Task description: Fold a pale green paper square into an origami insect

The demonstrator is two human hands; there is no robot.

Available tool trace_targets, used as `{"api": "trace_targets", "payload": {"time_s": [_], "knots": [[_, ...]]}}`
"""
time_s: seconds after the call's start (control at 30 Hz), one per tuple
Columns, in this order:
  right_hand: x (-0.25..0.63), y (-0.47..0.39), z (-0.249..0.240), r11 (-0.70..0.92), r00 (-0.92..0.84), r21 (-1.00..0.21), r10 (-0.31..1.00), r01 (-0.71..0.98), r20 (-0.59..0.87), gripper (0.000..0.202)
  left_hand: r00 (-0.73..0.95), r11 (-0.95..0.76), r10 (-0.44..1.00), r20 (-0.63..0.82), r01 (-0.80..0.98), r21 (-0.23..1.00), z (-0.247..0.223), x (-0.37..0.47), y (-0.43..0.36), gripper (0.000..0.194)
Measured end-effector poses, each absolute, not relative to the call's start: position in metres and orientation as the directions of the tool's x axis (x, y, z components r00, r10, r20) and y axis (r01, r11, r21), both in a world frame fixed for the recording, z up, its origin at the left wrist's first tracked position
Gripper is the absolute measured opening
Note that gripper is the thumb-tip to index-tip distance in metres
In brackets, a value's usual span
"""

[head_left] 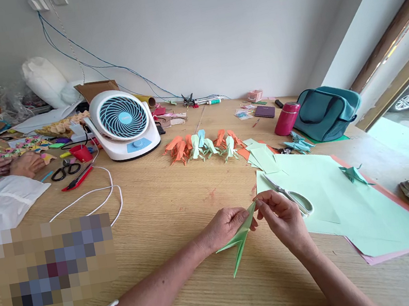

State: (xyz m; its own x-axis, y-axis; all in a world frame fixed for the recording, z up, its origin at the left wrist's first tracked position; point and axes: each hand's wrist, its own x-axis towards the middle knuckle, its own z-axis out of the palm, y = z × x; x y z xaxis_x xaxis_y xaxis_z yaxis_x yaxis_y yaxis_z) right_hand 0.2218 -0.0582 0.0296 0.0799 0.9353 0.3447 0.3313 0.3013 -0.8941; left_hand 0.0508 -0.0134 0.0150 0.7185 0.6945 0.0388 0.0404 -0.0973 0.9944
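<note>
Left hand (227,227): thumb and fingers clamped on the folded green paper's side.
Right hand (281,213): thumb and fingertips pinched together at its narrow upper tip.
Folded green paper (242,235): held between both hands; two long points angled toward the wearer.
Handling, as judged: left hold firm but light; tip creased in small, exact pinches, layers kept aligned.
Scissors (286,192): just beyond right hand, on pale green sheets (377,223); right knuckles best kept off the handles.
Wooden tabletop (159,207): room left of grip; near edge toward the wearer.
Folded paper figures (207,144): row beyond grip, limiting forward reach.
White cord (121,198): well left.
</note>
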Motion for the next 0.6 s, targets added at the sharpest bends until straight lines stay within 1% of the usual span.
{"api": "trace_targets", "payload": {"time_s": [0.17, 0.3, 0.5, 0.6], "knots": [[0.2217, -0.0581, 0.0306, 0.277, 0.100, -0.913, 0.942, 0.301, 0.319, 0.025, 0.737, -0.076, 0.676, 0.015, 0.049, 0.996, 0.0162, 0.0497, -0.0148, 0.058], [0.2214, -0.0576, 0.0311, 0.285, 0.104, -0.909, 0.939, 0.306, 0.329, 0.025, 0.749, -0.078, 0.663, 0.015, 0.049, 0.996, 0.0155, 0.0487, -0.0150, 0.056], [0.2215, -0.0570, 0.0317, 0.277, 0.112, -0.910, 0.939, 0.309, 0.324, 0.027, 0.727, -0.083, 0.687, 0.012, 0.063, 0.995, 0.0140, 0.0490, -0.0137, 0.056], [0.2226, -0.0574, 0.0321, 0.282, 0.086, -0.908, 0.943, 0.311, 0.323, 0.028, 0.704, -0.077, 0.710, 0.004, 0.072, 0.994, 0.0143, 0.0495, -0.0134, 0.057]]}}
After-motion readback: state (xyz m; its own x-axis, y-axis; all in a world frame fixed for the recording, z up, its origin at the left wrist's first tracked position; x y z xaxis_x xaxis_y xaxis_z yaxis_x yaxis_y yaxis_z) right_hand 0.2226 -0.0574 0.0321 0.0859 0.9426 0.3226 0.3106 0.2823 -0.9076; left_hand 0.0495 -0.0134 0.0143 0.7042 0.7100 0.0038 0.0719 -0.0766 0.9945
